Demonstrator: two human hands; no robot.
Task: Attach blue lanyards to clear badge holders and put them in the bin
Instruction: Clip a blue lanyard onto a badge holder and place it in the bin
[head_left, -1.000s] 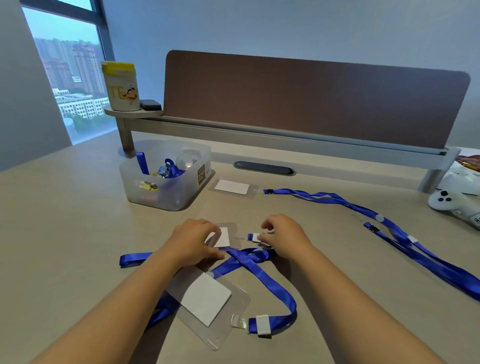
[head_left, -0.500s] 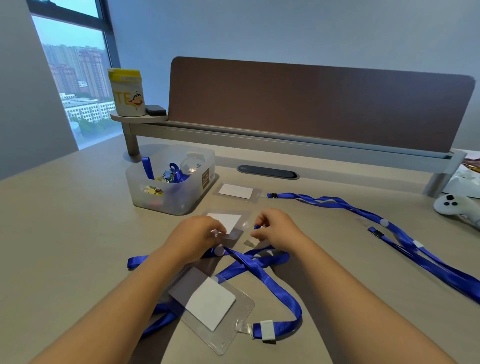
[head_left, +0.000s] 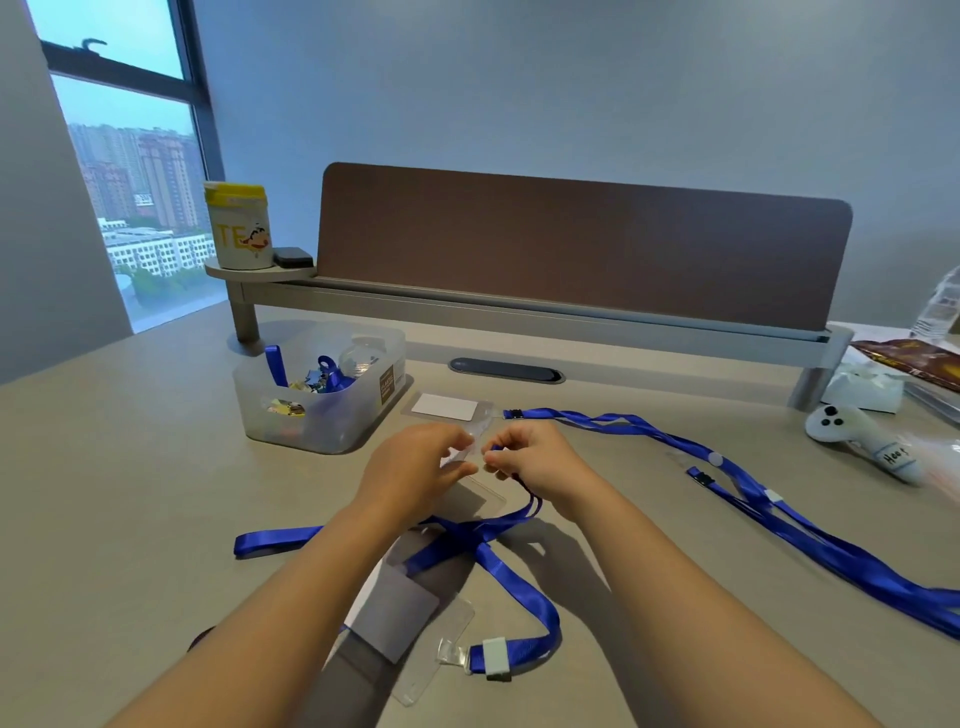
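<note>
My left hand (head_left: 410, 473) holds a clear badge holder (head_left: 460, 457) lifted off the desk. Right beside it, my right hand (head_left: 535, 462) pinches the clip end of a blue lanyard (head_left: 498, 566), whose strap drops and loops across the desk below. The two hands nearly touch at the holder's top edge. A second badge holder (head_left: 400, 623) with a white card lies near my left forearm, clipped to a lanyard end. A third holder (head_left: 447, 406) lies flat behind my hands. The translucent bin (head_left: 322, 415) stands at the back left with lanyards inside.
More blue lanyards (head_left: 779, 514) trail across the right of the desk. A white controller (head_left: 862, 436) lies at the far right. A brown divider panel (head_left: 582, 249) runs along the back, with a yellow-lidded can (head_left: 239, 226) on its shelf.
Both hands have lifted from the desk and moved closer together. The badge holder has come up in my left hand, and the lanyard clip has risen with my right.
</note>
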